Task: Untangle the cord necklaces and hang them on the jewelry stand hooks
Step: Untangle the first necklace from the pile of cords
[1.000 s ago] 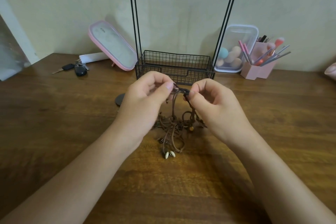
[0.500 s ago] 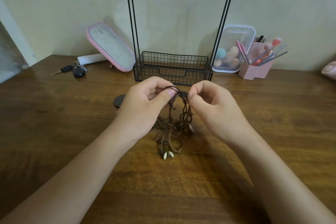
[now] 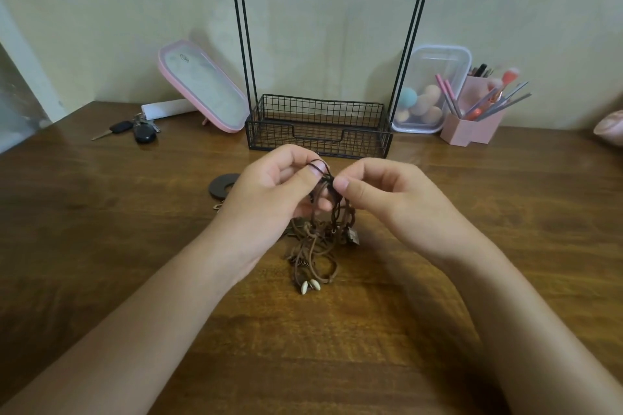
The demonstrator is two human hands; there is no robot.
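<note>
Between both hands' fingers (image 3: 340, 184), pinched tight, hang the tangled cord necklaces (image 3: 317, 242).

Left hand (image 3: 269, 199) and right hand (image 3: 381, 199) close together, fingertips pinched, forearms converging.

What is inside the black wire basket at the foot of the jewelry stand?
Through the mesh of the wire basket nothing shows inside; its floor looks bare. The front near-centre is partly covered by the left hand and right hand.

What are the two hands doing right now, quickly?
Left hand: closed, pinching the tangled cord necklaces near their top.
Right hand: closed, pinching the same tangle from the other side.
</note>
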